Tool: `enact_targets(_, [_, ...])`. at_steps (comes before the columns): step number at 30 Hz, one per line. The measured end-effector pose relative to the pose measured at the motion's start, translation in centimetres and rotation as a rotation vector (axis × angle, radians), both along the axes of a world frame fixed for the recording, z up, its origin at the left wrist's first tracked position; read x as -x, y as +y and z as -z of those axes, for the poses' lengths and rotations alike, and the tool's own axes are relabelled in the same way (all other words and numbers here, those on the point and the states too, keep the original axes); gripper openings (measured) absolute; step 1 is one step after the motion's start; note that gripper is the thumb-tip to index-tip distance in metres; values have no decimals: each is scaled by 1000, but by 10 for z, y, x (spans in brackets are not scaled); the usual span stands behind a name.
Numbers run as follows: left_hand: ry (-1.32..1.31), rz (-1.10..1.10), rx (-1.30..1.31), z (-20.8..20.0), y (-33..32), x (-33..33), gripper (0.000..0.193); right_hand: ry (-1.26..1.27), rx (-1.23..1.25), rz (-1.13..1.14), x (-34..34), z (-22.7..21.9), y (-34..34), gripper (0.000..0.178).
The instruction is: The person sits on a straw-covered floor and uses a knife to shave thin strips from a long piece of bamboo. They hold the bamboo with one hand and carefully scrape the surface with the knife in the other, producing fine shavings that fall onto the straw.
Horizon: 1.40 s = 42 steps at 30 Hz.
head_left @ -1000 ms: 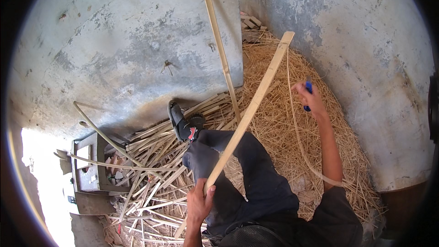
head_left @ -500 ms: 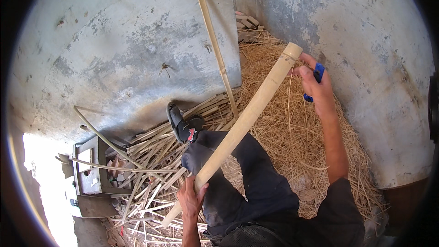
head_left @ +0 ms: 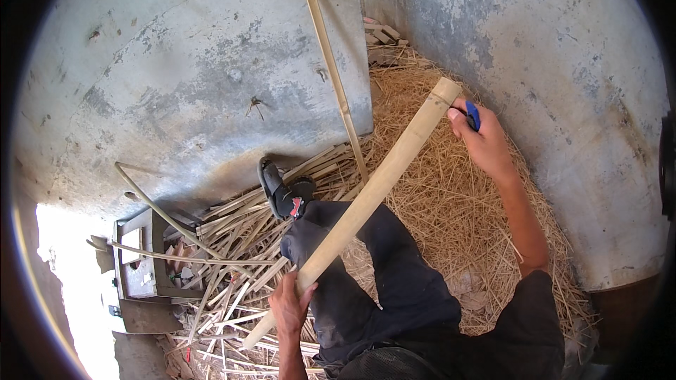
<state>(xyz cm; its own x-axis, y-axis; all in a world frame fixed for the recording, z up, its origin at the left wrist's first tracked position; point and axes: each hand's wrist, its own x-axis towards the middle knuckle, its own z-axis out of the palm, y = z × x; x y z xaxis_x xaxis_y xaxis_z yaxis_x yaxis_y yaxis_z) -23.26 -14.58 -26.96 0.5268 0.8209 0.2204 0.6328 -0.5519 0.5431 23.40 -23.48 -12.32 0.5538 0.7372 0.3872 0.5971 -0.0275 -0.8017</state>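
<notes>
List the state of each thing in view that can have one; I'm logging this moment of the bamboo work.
Thick pale bamboo pole: held slanted across the lap, gripped low, far end raised.
Left hand: closed around the pole.
Right hand: at the pole's top end, closed on a blue-handled tool; blade hidden.
Thin bamboo strip: leaning on the grey wall.
Black sandal: on the foot, resting on split strips.

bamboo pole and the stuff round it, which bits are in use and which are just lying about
In use: bamboo pole, gripped by left hand; blue-handled tool in right hand.

Lying about: split strips, straw shavings, thin cane against the wall, small box.
</notes>
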Motion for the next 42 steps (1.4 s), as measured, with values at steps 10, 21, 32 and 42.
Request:
enact_targets(10, [24, 67, 67, -8, 8, 12, 43, -170, 253, -105, -12, -12, -12, 30])
enact_targets(21, [34, 100, 263, -17, 20, 28, 33, -24, 146, -122, -41, -1, -22, 25])
enact_targets(32, [-238, 231, 1059, -38, 26, -1, 65, -209, 120, 343, -52, 23, -37, 42])
enact_targets(42, [-389, 443, 1323, -63, 9, -92, 68, 902, -264, -424, 80, 97, -20, 65])
